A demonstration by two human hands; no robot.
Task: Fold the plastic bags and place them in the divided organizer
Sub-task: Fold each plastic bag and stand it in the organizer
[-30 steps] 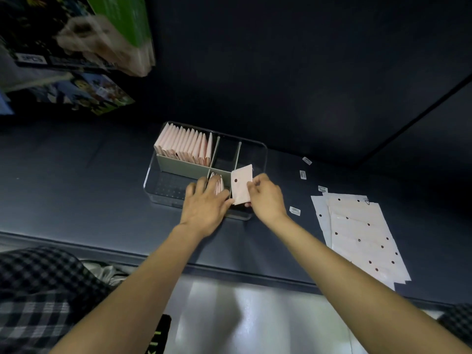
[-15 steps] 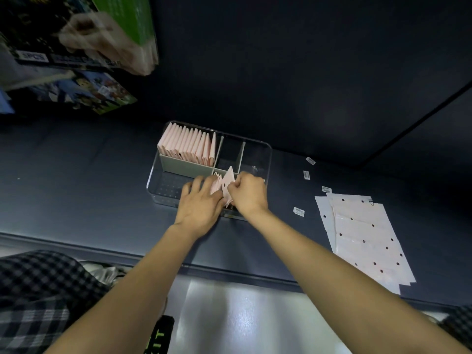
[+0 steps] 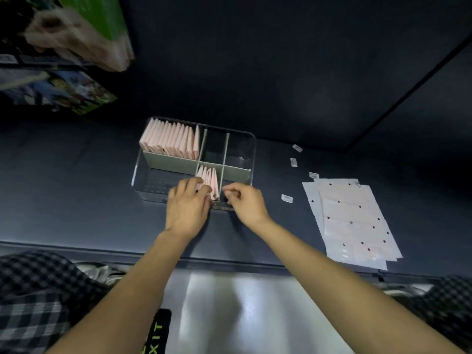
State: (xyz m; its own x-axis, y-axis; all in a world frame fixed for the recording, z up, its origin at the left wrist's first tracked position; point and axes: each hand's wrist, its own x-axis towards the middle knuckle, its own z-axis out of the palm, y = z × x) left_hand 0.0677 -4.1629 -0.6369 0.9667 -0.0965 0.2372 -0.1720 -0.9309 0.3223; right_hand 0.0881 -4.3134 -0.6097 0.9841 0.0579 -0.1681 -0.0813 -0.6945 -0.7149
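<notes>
A clear divided organizer (image 3: 251,149) sits on the dark table. Its back left compartment holds a row of several folded pink bags (image 3: 169,140). A few more folded pink bags (image 3: 210,178) stand in the front middle compartment. My left hand (image 3: 189,203) rests its fingers against these bags from the left. My right hand (image 3: 245,201) hovers at the organizer's front edge just right of them, fingers loosely curled, holding nothing. A stack of flat pink bags with black dots (image 3: 353,221) lies on the table to the right.
Small white labels (image 3: 286,198) are scattered on the table between the organizer and the flat stack. Colourful boxes (image 3: 58,90) and a wrapped package (image 3: 76,34) sit at the far left. The table's front edge runs just below my wrists.
My right hand carried a folded bag into the front middle compartment, let go of it and pulled back a little. My left hand stayed against the bags.
</notes>
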